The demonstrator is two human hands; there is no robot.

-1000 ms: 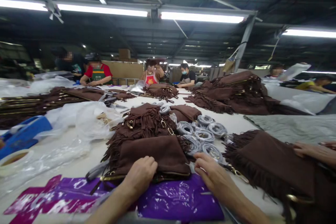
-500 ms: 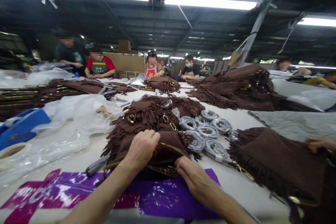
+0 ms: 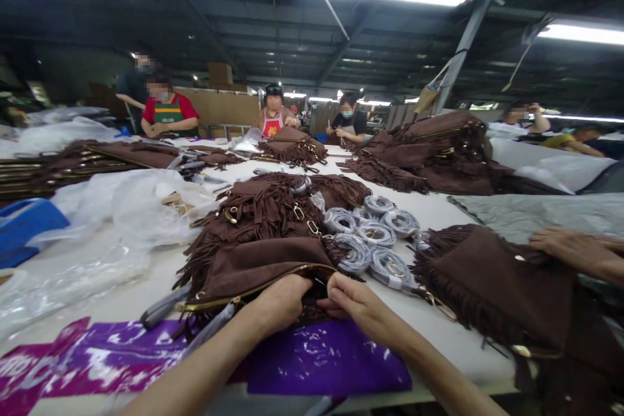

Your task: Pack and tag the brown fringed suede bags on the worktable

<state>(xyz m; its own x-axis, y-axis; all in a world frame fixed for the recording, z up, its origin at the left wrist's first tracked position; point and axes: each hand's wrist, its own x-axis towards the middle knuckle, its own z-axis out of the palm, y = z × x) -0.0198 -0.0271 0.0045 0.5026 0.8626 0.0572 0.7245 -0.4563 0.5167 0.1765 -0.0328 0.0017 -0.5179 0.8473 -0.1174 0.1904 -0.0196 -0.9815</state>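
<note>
A brown fringed bag (image 3: 273, 257) lies in front of me, its zipped mouth facing me and partly open. My left hand (image 3: 285, 302) is at the mouth, its fingertips curled inside and hidden. My right hand (image 3: 348, 299) pinches the right end of the opening, thumb and fingers closed on the bag's edge. Under my hands lies a purple plastic sheet (image 3: 326, 361). Behind this bag more fringed brown bags (image 3: 263, 198) with gold clips are heaped. Coiled straps in clear wrap (image 3: 375, 234) lie just to the right.
At the right, another person's hands (image 3: 575, 250) rest on a brown bag (image 3: 507, 286). Clear plastic bags (image 3: 131, 205) and a blue holder (image 3: 29, 227) lie left. Brown bags are piled at the back right (image 3: 429, 149) and back left (image 3: 107, 159). Several people work across the table.
My left hand has moved down from the top of the bag to its open mouth, near my right hand. The view has shifted slightly. The other person's hand reaches further over the right bag.
</note>
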